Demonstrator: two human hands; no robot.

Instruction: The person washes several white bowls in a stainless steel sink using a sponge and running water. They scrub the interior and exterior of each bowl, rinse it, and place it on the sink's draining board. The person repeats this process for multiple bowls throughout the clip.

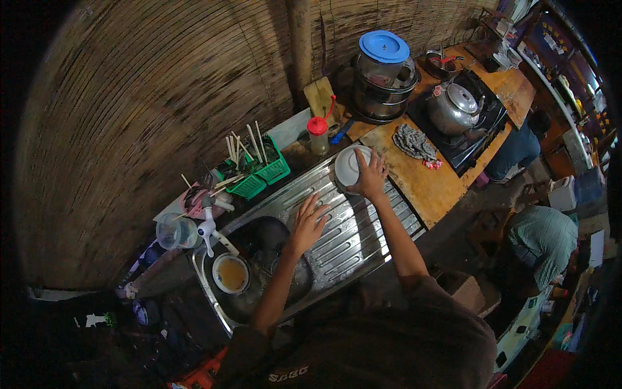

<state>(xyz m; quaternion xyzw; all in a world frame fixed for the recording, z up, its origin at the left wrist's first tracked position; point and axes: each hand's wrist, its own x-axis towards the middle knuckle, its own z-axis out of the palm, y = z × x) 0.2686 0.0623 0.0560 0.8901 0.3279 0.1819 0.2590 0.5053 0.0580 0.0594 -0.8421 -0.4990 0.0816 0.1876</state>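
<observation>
My right hand (pixel 371 175) is on an upturned white bowl (pixel 347 166) at the back of the ribbed steel drainboard (pixel 350 243), its fingers spread over the bowl's side. Over the drainboard's edge beside the basin, my left hand (pixel 309 224) hovers with fingers apart and nothing in it. In the sink basin (pixel 301 279), a bowl of brownish liquid (pixel 231 274) sits at the left; other things in the basin are too dark to tell. A white tap (pixel 207 228) stands at the basin's back left corner.
Green plastic baskets (pixel 269 167) with chopsticks and a red-capped bottle (pixel 318 133) line the back. Rightward are a checked cloth (pixel 413 141), a stacked pot (pixel 384 92) and a metal kettle (pixel 454 109) on a stove. A clear tub (pixel 175 231) stands left. People (pixel 544 243) are at right.
</observation>
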